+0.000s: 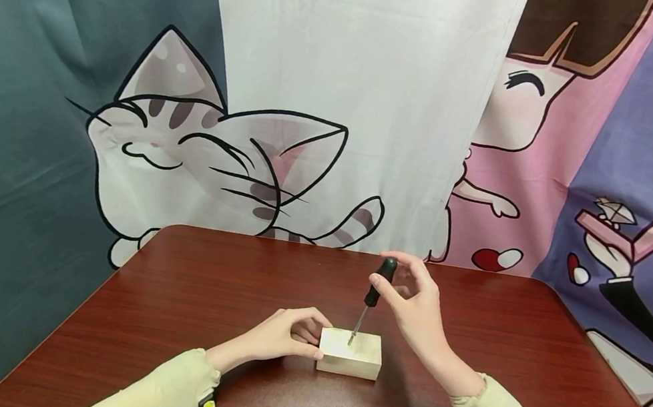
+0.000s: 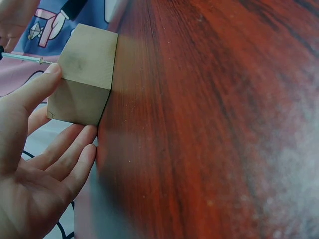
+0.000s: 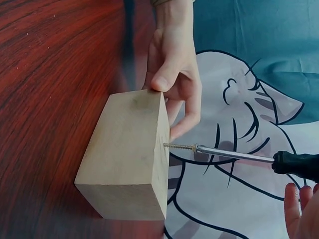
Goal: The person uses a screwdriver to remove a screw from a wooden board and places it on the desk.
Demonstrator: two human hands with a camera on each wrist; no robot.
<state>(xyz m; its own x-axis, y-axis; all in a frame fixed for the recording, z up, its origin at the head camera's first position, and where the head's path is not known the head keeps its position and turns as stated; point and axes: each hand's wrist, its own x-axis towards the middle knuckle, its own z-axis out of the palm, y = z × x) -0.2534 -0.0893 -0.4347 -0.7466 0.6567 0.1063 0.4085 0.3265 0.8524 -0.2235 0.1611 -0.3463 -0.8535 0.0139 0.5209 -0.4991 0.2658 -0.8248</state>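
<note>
- Beneath left hand [image 1: 271, 337] and right hand [image 1: 419, 308]: reddish-brown wood-grain table [image 1: 203, 277], shining palely on their near side.
- Beyond both: creased fabric backdrop [image 1: 357, 39].
- Beyond the left hand: smiling cartoon cat [image 1: 208, 183].
- Right of the right hand: pink section [image 1: 576, 138], purple section [image 1: 644, 119], cartoon figures [image 1: 512, 117].

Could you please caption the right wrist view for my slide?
Left hand holds a wooden block; a screwdriver meets its protruding screw.

Screw [image 3: 180, 147] on, perhaps in, block [image 3: 119, 139]

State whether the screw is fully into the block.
Not fully in: the screw shows exposed thread between the wooden block and the screwdriver.
</note>
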